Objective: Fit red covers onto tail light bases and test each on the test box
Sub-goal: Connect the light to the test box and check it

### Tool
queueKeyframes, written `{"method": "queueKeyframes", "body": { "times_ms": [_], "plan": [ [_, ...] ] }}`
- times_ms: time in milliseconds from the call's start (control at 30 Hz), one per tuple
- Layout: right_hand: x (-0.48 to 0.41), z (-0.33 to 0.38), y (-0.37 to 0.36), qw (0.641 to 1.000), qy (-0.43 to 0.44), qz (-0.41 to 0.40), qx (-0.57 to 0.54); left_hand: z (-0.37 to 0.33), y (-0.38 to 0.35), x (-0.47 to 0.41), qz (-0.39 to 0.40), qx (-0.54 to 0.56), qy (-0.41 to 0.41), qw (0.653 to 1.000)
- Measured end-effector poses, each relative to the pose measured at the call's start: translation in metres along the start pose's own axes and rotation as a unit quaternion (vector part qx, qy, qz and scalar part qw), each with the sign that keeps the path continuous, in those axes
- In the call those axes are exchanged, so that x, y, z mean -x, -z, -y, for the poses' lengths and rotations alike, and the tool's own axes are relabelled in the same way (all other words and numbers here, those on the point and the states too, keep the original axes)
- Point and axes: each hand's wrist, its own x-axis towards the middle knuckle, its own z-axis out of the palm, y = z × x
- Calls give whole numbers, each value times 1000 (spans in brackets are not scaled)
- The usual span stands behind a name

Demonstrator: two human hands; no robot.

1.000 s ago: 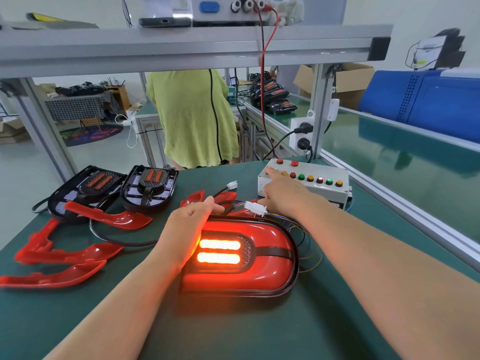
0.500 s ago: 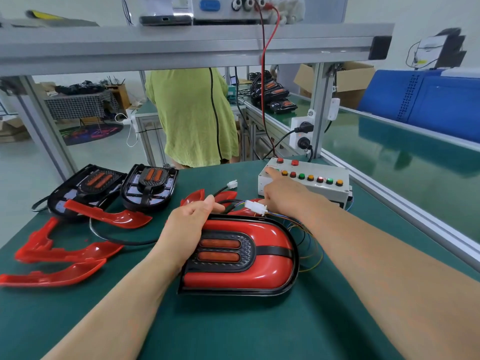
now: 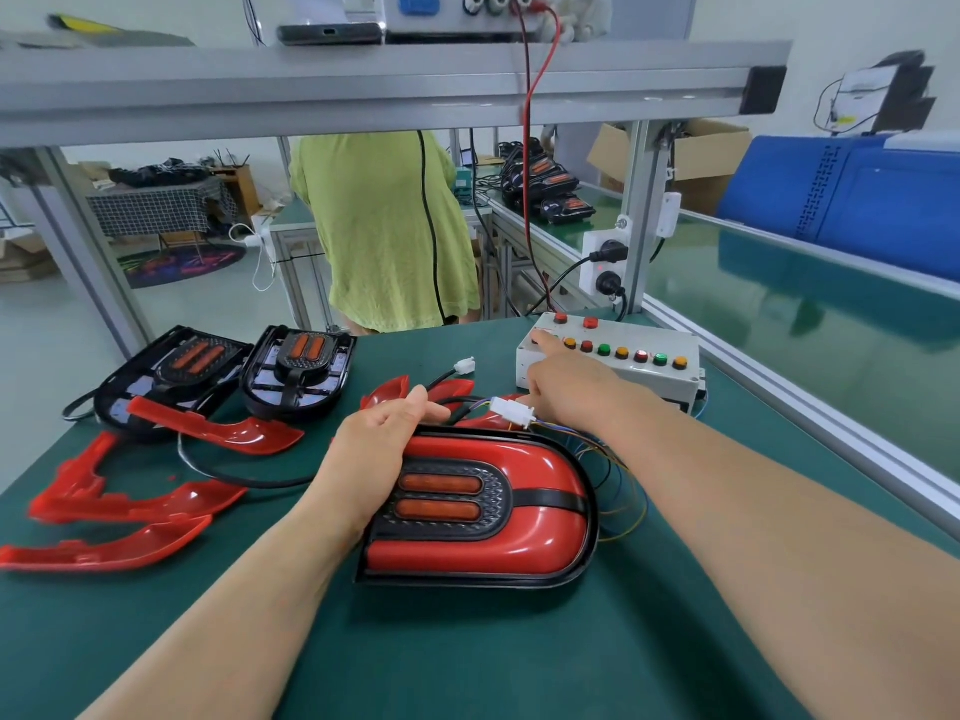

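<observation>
Though unlit, glossy red tail light [image 3: 483, 514]

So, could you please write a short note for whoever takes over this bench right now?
Left hand holds the left end of the covered tail light. Right hand has its forefinger on the left end of the test box.
Done: this light has its red cover on and its white plug is connected; its lamps are dark at this moment.
Left: finish its test, then fit and test the two bare bases at the back left. Loose red covers lie beside them.
</observation>
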Motion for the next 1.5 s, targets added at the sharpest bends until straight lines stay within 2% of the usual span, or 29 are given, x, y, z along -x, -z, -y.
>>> {"method": "queueKeyframes", "body": {
  "times_ms": [133,433,633,700,800,900,1067,1500],
  "plan": [
    [-2,0,0,1000,2,4,3,0,1,-1,-6,-38,-16,999],
    [4,2,3,1000,-14,21,-5,2,1,-3,-3,-32,-15,999],
    [12,5,3,999,-19,-11,-39,4,-1,-3,0,12,-8,1000],
    [15,5,2,997,-18,-55,-49,4,-1,-3,3,22,-8,1000],
    [16,1,-2,986,-17,-163,-36,4,-1,-3,6,27,-6,1000],
    [16,-7,-7,969,-61,-241,-15,4,-1,-3,10,34,-1,999],
    [16,-12,-21,981,-98,-168,15,4,-1,-3,7,26,0,1000],
    [20,-18,-24,986,-87,-141,-3,6,-1,-4,3,17,-2,1000]
  ]
}}
